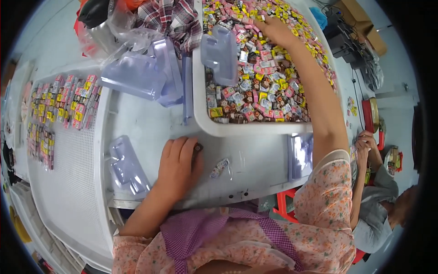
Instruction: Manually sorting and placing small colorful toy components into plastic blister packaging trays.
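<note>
My right hand (275,32) reaches into the far part of a large white bin (255,129) heaped with small wrapped pieces (273,91) in pink, yellow, brown and white. Its fingers are bent together at the surface of the heap; what they pinch, if anything, is hidden. Low over the table in front of the bin, my left hand (177,163) is curled closed around a small dark brown piece (197,148). To the right of that hand lies a small white patterned packet (220,168). A clear bluish plastic tray (220,55) rests on the heap at the bin's left side.
More clear moulded trays lie left (127,165), back left (137,75) and right (299,155). A perforated white rack (73,182) at far left carries rows of packed pieces (66,100). A plaid cloth (169,20) sits behind. At right, a co-worker's hands (365,140) are busy.
</note>
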The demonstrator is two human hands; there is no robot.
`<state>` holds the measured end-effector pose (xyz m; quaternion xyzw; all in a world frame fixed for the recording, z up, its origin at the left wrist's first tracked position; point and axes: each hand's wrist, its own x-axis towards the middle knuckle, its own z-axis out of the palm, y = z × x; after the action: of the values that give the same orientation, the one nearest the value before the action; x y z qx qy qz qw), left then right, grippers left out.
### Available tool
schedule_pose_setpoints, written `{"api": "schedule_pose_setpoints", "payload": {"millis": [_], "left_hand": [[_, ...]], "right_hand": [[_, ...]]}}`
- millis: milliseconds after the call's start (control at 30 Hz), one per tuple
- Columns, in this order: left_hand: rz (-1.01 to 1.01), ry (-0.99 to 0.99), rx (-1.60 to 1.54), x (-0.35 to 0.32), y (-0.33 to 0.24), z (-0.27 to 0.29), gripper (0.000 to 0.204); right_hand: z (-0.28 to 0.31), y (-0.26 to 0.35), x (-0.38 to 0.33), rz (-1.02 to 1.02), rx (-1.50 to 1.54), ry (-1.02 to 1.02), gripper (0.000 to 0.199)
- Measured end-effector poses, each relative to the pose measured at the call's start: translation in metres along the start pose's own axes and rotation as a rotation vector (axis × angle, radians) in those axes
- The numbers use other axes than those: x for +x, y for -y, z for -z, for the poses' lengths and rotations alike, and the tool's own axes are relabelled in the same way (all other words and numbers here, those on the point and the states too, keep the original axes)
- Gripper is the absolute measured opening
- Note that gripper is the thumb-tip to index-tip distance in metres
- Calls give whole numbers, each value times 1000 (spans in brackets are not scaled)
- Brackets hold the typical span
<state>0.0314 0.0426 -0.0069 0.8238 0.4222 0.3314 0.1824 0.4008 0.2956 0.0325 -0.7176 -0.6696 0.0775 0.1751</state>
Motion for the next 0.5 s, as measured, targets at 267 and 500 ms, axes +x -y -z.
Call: {"api": "schedule_pose_setpoints", "payload": {"millis": [267, 500], "left_hand": [[-90, -92, 21, 1, 3, -2, 40], [20, -104, -140, 1, 0, -1, 37]], "right_hand": [[39, 45, -86, 271, 90, 25, 24], [71, 39, -112, -243, 1083, -247, 31]]}}
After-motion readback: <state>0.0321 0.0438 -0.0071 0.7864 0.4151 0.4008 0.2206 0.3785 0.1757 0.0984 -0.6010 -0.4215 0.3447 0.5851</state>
